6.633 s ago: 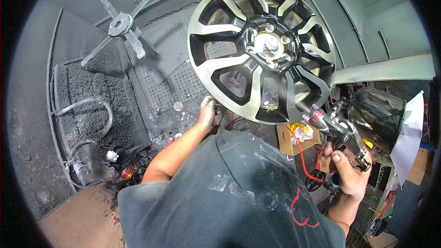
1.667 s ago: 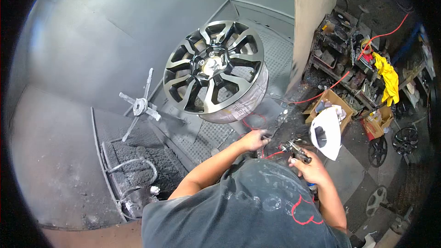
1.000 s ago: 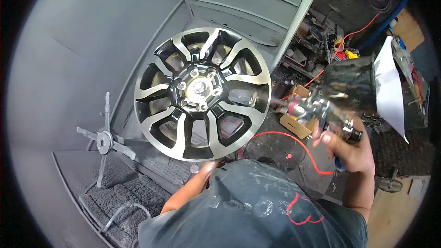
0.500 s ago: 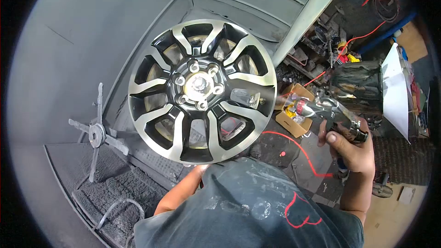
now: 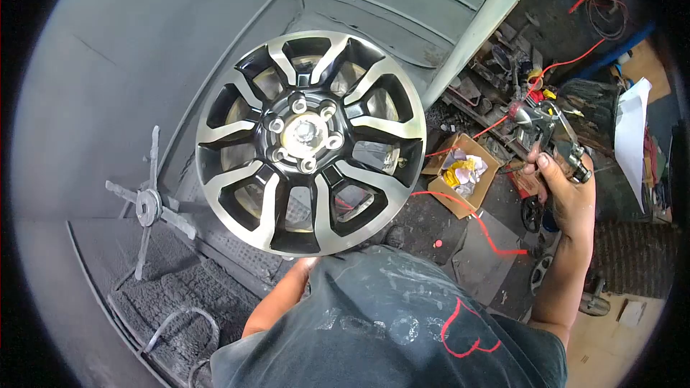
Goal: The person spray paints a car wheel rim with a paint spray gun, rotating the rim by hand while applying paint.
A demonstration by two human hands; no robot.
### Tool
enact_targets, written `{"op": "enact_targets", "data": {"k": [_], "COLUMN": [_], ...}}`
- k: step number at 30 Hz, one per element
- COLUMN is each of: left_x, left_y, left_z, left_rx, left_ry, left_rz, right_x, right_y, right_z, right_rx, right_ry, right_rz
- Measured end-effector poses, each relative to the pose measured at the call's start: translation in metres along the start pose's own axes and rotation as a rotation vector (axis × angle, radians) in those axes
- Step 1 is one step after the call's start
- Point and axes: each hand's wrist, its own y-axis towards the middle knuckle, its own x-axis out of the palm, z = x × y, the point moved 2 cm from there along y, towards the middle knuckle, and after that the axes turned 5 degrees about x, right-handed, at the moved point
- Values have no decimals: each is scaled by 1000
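Note:
A black and bright-metal alloy wheel faces me in the middle of the view, its spokes spread around a hub ringed by several lug holes. My right hand is closed around the handle of a spray gun, held to the right of the wheel and apart from it. The gun's nozzle end points up and left. At the wheel's lower edge is my left hand; its fingers are hidden behind the rim, so their grip cannot be seen.
A grey four-armed stand is at left, by a grey booth wall. An open cardboard box with crumpled paper and a red hose lie on the floor at right. Cluttered shelves stand beyond a pale post.
My right hand and the spray gun have moved up and to the right, farther from the wheel. The wheel sits slightly farther left in view, and more of the cardboard box shows.

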Motion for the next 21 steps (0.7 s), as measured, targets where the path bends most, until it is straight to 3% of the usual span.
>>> {"op": "enact_targets", "data": {"k": [10, 14, 17, 21], "left_x": [-20, -37, -50, -80], "left_y": [-1, -7, -12, -12], "left_z": [-3, 0, 3, 0], "left_rx": [57, 100, 147, 218], "left_ry": [22, 34, 47, 80], "left_rz": [8, 21, 36, 86], "right_x": [18, 34, 41, 30], "right_y": [-37, -28, -15, -4], "right_z": [-28, -32, -21, -16], "right_rx": [148, 95, -54, -63], "right_ry": [135, 80, 77, 63], "right_rz": [-303, -337, -199, -137]}}
